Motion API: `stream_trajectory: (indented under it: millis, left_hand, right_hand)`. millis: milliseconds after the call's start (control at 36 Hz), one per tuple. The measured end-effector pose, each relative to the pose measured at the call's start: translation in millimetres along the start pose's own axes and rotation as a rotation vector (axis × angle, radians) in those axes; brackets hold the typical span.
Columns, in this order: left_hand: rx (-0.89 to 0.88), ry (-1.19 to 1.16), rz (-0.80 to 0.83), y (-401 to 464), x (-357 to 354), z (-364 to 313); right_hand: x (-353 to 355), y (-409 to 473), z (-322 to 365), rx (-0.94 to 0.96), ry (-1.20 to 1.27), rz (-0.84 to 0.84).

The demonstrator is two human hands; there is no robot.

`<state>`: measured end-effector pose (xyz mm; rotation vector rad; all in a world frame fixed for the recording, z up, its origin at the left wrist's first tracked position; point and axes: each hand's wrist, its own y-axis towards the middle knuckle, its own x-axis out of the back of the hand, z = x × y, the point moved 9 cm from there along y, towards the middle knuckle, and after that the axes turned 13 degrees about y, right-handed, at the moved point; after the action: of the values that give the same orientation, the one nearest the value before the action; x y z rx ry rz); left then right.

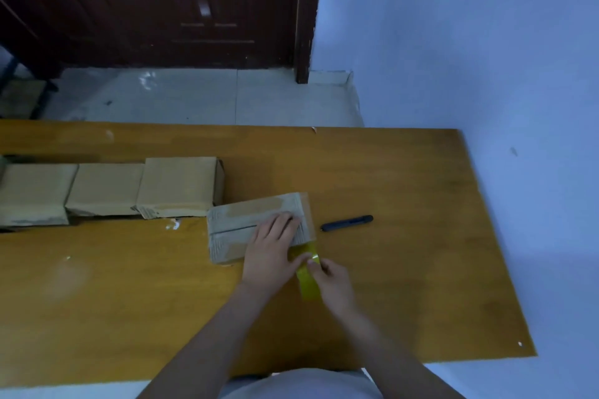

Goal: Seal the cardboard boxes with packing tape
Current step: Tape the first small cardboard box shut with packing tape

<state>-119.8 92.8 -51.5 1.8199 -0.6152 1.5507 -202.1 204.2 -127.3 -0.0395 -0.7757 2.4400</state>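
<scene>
The cardboard box (259, 227) being sealed lies flat on the wooden table (405, 204), just in front of both hands. The left hand (272, 253) rests on the box's top near its right end, fingers laid out straight and pressing down beside the centre seam. The right hand (334, 282) sits just beside it, nearer the body and off the box, its fingers and thumb pinched on a strip of yellowish packing tape (306, 269) — the strip runs from that pinch up to the box's near right corner, where it touches the cardboard. The two hands are close together, the left thumb almost meeting the tape. Whether a roll hangs behind the right hand cannot be told. Older patches of tape show on the box top, but no print or label on it can be read — the picture is too soft. A dark utility knife (346, 223) lies on the table just right of the box, untouched. Three more boxes (107, 188) stand in a row to the left, touching one another
</scene>
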Motion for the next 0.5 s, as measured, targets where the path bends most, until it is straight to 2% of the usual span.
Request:
stream_trajectory:
  millis: [56,194,278,389,444,500]
  left_hand:
    - [-0.004,0.025,-0.014,-1,0,-1]
    - [-0.007,0.036,-0.036,-4,-5,0]
    - [0.000,0.033,-0.057,-4,-2,-1]
    - [0.012,0.028,-0.062,-3,-1,-1]
    - [0.019,0.024,-0.050,-3,-2,0]
    - [0.031,0.030,-0.017,-2,-3,0]
  right_hand:
    - [-2,3,-4,-0.012,-0.002,0.009]
    - [-6,5,-3,-0.081,0.039,0.186]
    - [22,15,8,-0.005,-0.023,0.100]
    - [60,52,46,0.246,-0.577,-0.063]
    - [65,70,60,0.289,-0.778,-0.069]
    - [62,82,60,0.287,-0.927,-0.006]
